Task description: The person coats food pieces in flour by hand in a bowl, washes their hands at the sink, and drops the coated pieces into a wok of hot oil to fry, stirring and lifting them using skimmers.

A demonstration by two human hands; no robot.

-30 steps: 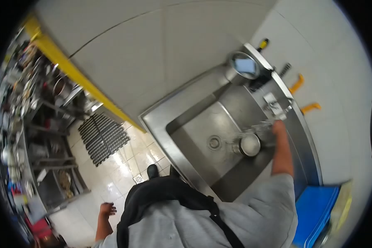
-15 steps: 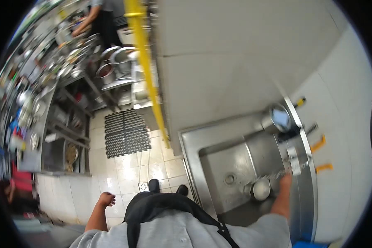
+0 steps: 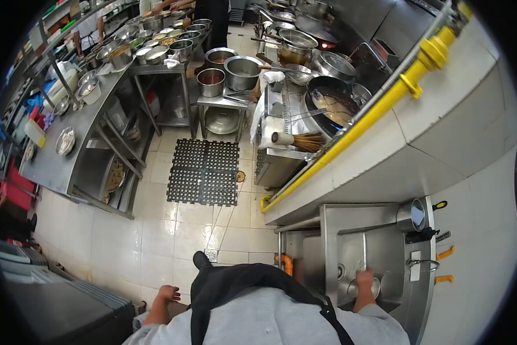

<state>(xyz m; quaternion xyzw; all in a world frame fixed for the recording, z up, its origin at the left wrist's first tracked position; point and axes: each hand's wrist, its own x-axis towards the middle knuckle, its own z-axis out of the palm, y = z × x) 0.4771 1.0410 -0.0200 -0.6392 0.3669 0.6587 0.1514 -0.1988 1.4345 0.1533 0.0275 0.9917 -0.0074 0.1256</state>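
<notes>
and here's the right hand (image 3: 364,279), down inside the stainless-steel sink (image 3: 331,241), directly over the round metal pot (image 3: 376,287). its fingers are blurred, and whether they grip the pot's rim or only hover above it, i cannot tell. the pot sits in the basin near the drain (image 3: 341,271), its shiny edge showing on both sides of the hand. over to the left hand (image 3: 168,294): out at the person's side, well apart from the sink, above the pale tile floor (image 3: 117,247), fingers loosely parted and half curled, nothing in them. back at the sink, the curved faucet (image 3: 424,263) stands on the ledge, and up in the far corner a metal container (image 3: 406,218) holds a light blue block (image 3: 418,216). two orange handles (image 3: 445,252) show beyond the ledge. farther ahead, a black wok (image 3: 313,103) with pale liquid sits on the range (image 3: 274,171), a straw-bristled brush (image 3: 305,142) lying just beside it.
</notes>
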